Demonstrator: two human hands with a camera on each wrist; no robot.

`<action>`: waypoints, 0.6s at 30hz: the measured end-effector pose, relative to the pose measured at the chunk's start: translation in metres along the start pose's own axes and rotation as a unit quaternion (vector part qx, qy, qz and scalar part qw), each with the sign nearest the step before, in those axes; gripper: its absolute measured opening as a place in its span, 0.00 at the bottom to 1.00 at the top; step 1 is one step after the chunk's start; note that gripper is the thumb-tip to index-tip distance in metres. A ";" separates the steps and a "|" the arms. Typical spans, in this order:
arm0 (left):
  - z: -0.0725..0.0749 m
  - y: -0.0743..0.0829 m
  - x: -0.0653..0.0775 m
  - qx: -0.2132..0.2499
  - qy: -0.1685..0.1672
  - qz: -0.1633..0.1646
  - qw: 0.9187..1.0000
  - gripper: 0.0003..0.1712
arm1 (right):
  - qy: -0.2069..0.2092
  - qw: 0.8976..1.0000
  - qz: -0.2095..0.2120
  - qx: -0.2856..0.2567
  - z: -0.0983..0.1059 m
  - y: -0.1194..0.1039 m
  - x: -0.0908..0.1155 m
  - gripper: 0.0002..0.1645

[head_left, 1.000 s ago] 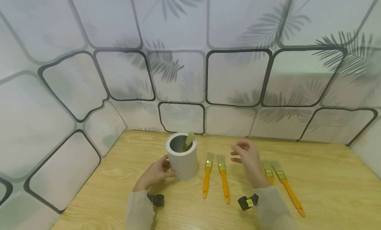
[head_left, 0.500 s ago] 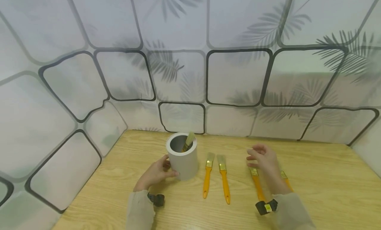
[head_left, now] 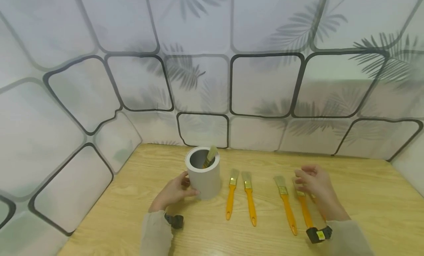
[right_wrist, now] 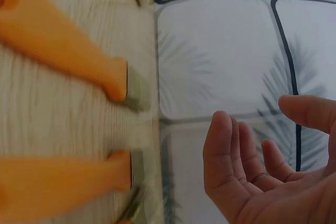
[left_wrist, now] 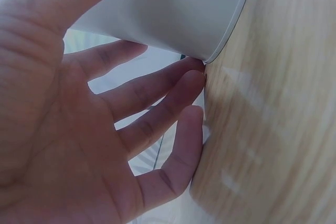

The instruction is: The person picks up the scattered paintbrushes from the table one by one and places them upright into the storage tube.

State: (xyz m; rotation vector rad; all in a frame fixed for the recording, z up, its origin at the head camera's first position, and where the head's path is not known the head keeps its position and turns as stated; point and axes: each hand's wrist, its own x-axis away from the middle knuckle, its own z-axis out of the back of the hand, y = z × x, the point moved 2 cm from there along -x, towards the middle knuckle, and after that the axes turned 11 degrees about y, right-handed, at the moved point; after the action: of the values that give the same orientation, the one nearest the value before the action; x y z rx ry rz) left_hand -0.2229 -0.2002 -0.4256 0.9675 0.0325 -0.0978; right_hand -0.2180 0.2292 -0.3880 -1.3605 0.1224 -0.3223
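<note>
A white cylindrical can [head_left: 204, 184] stands upright on the table, one paintbrush [head_left: 211, 155] leaning inside with its bristles above the rim. My left hand [head_left: 173, 193] holds the can low on its left side, thumb in front and fingers behind; the left wrist view shows fingertips [left_wrist: 136, 47] against its wall. My right hand [head_left: 314, 182] hovers over the brushes at the right, holding nothing, fingers loosely bent. Beneath it lie an orange-handled paintbrush [head_left: 304, 208] and another, mostly hidden. Just left of them is a paintbrush [head_left: 289, 208] in full view.
Two more paintbrushes, one nearer the can [head_left: 230, 197] and one beside it [head_left: 250, 202], lie with bristles toward the wall. The wood-grain table [head_left: 265, 241] meets a patterned wall [head_left: 265, 86] at the back and another at the left.
My right hand has moved rightward above the brushes, uncovering one and partly covering those farther right. My left hand and the can have stayed in place.
</note>
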 end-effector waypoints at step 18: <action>0.000 0.002 0.000 -0.001 -0.002 -0.011 1.000 0.50 | -0.022 0.995 0.005 0.097 0.060 0.028 -0.016 0.32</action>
State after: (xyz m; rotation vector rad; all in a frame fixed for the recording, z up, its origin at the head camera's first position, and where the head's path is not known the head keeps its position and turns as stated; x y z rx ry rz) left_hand -0.2228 -0.1993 -0.4237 0.9645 0.0407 -0.1205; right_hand -0.2123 0.2946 -0.4045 -1.1740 0.0603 -0.2879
